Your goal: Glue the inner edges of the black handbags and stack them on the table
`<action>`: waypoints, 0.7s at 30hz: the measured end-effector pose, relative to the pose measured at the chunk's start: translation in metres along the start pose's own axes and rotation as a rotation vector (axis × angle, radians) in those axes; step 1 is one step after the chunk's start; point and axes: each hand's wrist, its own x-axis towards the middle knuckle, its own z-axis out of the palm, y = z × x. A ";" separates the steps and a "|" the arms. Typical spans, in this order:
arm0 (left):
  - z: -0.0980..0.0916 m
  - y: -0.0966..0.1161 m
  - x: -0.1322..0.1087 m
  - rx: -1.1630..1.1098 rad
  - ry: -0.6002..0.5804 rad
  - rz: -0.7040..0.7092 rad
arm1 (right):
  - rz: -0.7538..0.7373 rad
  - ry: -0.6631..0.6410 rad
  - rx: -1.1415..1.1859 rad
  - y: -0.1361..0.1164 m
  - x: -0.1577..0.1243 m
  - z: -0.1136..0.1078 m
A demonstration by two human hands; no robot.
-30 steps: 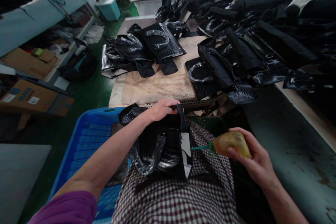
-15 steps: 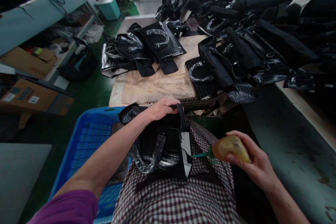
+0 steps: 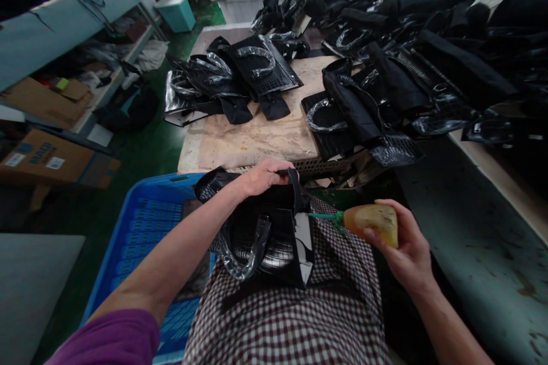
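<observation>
A black handbag point(image 3: 278, 239) with a plastic-wrapped handle point(image 3: 246, 262) rests on my lap over a checked apron point(image 3: 274, 325). My left hand point(image 3: 269, 177) is closed on a black flap at the bag's upper edge. In my right hand point(image 3: 406, 248) is a yellowish squeeze bottle point(image 3: 370, 225), its thin green nozzle point(image 3: 323, 216) pointing left. The nozzle tip is at the top of the white-faced side panel point(image 3: 303, 242); whether it touches I cannot tell.
A blue plastic basket point(image 3: 139, 205) stands at my left. Ahead, a wooden board point(image 3: 252, 145) bears several black bags point(image 3: 265, 71). More black bags point(image 3: 411, 85) are heaped on the right. Cardboard boxes point(image 3: 60, 157) lie at the far left.
My right hand has moved the bottle up and slightly left; its nozzle tip went from the middle of the white side panel to its top. My left hand has hardly moved.
</observation>
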 end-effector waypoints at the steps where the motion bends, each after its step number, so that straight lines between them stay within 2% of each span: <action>1: 0.000 0.000 0.000 0.000 0.000 0.000 | -0.006 0.006 -0.001 0.000 0.000 0.000; 15: 0.001 -0.001 0.000 0.021 0.008 0.005 | 0.075 -0.213 -0.089 0.005 -0.010 -0.021; 18: 0.000 0.002 -0.002 0.039 0.025 0.015 | 0.121 -0.189 -0.083 0.009 -0.015 -0.023; 21: -0.003 0.018 -0.010 0.058 0.048 0.039 | 0.200 -0.088 -0.010 0.015 -0.020 -0.025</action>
